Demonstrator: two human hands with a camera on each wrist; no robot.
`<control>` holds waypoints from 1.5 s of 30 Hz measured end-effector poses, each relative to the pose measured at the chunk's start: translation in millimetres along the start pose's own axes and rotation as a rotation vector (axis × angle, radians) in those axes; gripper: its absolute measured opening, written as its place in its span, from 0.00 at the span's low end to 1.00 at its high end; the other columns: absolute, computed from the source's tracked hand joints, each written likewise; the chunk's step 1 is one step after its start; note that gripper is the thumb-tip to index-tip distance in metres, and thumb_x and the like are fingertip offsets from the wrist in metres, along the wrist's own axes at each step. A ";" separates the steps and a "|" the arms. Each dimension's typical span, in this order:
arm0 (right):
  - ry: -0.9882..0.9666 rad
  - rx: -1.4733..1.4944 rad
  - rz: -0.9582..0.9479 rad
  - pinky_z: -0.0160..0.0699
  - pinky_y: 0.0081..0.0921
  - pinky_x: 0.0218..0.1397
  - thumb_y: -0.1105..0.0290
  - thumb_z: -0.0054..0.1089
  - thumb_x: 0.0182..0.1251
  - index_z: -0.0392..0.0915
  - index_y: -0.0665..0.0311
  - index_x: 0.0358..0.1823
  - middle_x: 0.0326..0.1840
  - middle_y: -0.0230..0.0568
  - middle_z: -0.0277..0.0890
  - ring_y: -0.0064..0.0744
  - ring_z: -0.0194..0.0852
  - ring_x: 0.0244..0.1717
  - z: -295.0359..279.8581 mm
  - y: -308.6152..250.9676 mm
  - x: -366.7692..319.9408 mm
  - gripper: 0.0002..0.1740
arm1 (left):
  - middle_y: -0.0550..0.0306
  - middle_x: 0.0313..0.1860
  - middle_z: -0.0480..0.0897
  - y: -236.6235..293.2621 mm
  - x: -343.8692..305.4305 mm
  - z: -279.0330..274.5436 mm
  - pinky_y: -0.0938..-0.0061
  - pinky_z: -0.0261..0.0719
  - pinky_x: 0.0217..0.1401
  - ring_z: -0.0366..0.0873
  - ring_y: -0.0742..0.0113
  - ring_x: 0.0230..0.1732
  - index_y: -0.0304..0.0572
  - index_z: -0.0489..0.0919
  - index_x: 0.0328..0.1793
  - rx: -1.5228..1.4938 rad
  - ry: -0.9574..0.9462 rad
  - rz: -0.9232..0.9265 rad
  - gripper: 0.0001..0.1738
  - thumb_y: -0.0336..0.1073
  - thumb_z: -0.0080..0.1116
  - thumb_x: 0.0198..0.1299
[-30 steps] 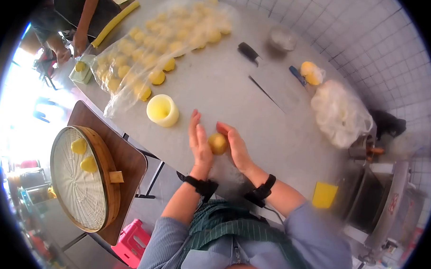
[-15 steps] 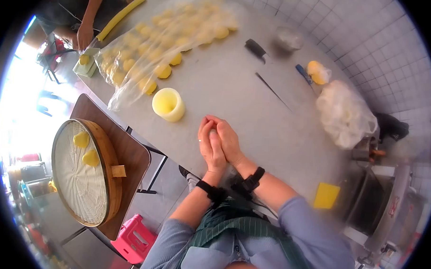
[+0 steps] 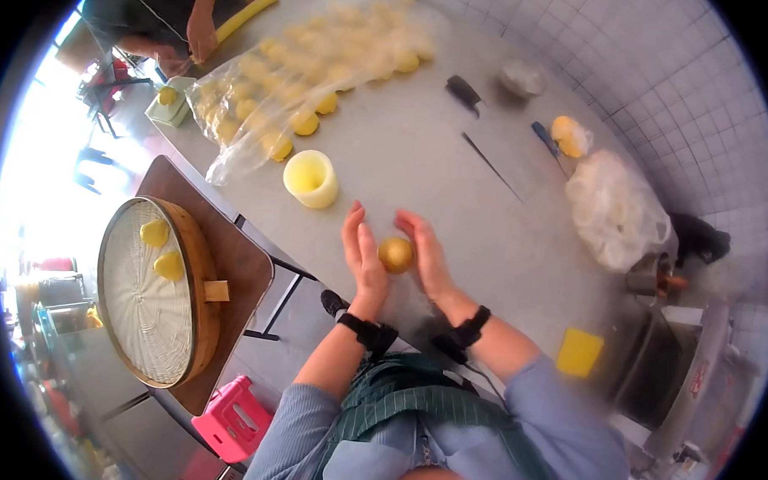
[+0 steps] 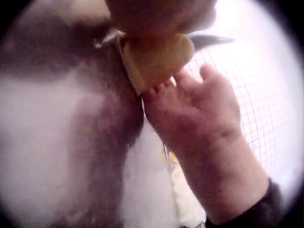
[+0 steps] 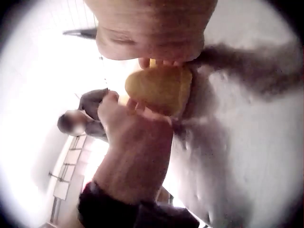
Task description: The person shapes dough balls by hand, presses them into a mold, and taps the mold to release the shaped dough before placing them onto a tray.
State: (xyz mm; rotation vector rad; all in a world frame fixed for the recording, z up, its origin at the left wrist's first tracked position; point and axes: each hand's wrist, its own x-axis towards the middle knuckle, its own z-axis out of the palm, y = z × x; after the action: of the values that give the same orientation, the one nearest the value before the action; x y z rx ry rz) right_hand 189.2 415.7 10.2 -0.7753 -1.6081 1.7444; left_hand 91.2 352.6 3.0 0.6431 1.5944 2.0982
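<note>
A smooth yellow-brown dough ball (image 3: pixel 395 255) sits between the two hands near the table's front edge. My left hand (image 3: pixel 365 260) is on its left side and my right hand (image 3: pixel 430 263) on its right, palms facing inward, fingers extended and fingertips apart. Both wrist views show the dough from the side as a rounded lump with a flat base, the piece (image 4: pixel 159 57) in the left wrist view and the same piece (image 5: pixel 161 89) in the right wrist view, with fingers touching it. A pale yellow cup-like container (image 3: pixel 311 179) stands to the upper left.
Dough pieces (image 3: pixel 304 122) lie under clear plastic at the back left. A cleaver (image 3: pixel 464 92), a thin blade (image 3: pixel 491 166) and a white bag (image 3: pixel 615 210) are farther right. A round woven tray (image 3: pixel 149 295) holds two pieces at left; another person's hand (image 3: pixel 202 37) is at upper left.
Half a second ago the hands were closed together over the ball; now they are parted with the ball visible between them. The head view has shifted slightly, and the other person's hands have moved.
</note>
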 end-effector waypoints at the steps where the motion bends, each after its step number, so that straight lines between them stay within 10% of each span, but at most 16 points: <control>1: 0.041 -0.043 -0.021 0.62 0.33 0.72 0.56 0.40 0.79 0.68 0.66 0.68 0.65 0.44 0.70 0.35 0.66 0.67 -12.5 -3.1 -1.3 0.26 | 0.47 0.75 0.65 5.0 -1.3 -12.1 0.64 0.55 0.78 0.61 0.58 0.74 0.36 0.69 0.67 0.014 0.030 -0.011 0.21 0.41 0.40 0.77; 7: -0.095 -0.498 -0.224 0.69 0.34 0.68 0.65 0.65 0.64 0.71 0.64 0.65 0.63 0.46 0.72 0.39 0.68 0.67 -14.4 -50.2 -18.6 0.29 | 0.47 0.70 0.70 15.5 -18.0 -67.2 0.66 0.61 0.75 0.66 0.60 0.72 0.36 0.72 0.63 0.046 0.069 -0.032 0.17 0.39 0.42 0.77; 12: -0.163 -0.534 -0.156 0.72 0.34 0.66 0.71 0.72 0.55 0.73 0.63 0.62 0.62 0.47 0.73 0.43 0.72 0.64 27.7 -42.7 -20.0 0.31 | 0.52 0.62 0.77 35.9 -22.7 -87.9 0.65 0.70 0.70 0.73 0.63 0.64 0.38 0.72 0.65 -0.053 -0.078 -0.423 0.20 0.43 0.47 0.76; 17: -0.308 -0.459 -0.385 0.74 0.36 0.65 0.75 0.72 0.52 0.73 0.62 0.60 0.61 0.47 0.74 0.47 0.73 0.63 137.8 -79.2 -21.2 0.31 | 0.51 0.59 0.79 93.9 -2.9 -142.2 0.55 0.76 0.66 0.76 0.56 0.61 0.39 0.72 0.65 -0.958 -0.079 -0.749 0.27 0.54 0.41 0.76; 28: -0.865 -0.470 -0.491 0.77 0.39 0.60 0.71 0.71 0.54 0.75 0.63 0.55 0.55 0.50 0.75 0.52 0.76 0.56 358.9 -75.6 -21.8 0.26 | 0.51 0.60 0.77 161.2 -11.7 -357.8 0.59 0.79 0.59 0.78 0.59 0.58 0.39 0.70 0.68 -0.675 0.333 -0.606 0.27 0.53 0.42 0.76; 39: -0.616 -0.600 -0.733 0.78 0.41 0.54 0.69 0.72 0.54 0.76 0.60 0.54 0.48 0.48 0.78 0.51 0.78 0.49 493.6 -77.9 87.5 0.25 | 0.44 0.56 0.80 173.3 -72.0 -467.4 0.66 0.77 0.64 0.79 0.59 0.58 0.31 0.72 0.62 -0.313 0.724 -0.300 0.17 0.37 0.46 0.75; 45: -0.549 -0.814 -0.555 0.79 0.40 0.56 0.61 0.74 0.50 0.77 0.57 0.54 0.50 0.48 0.78 0.50 0.79 0.52 568.3 -37.2 190.9 0.28 | 0.45 0.52 0.83 177.5 -85.5 -463.0 0.65 0.80 0.60 0.82 0.57 0.54 0.35 0.75 0.55 -0.393 0.731 -0.303 0.12 0.34 0.46 0.74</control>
State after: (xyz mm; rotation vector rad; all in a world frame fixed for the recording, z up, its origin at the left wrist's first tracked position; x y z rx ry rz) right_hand -370.2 212.5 92.2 -0.1084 -2.6480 0.9025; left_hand -125.4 -98.2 57.6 -0.5268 1.3974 2.4298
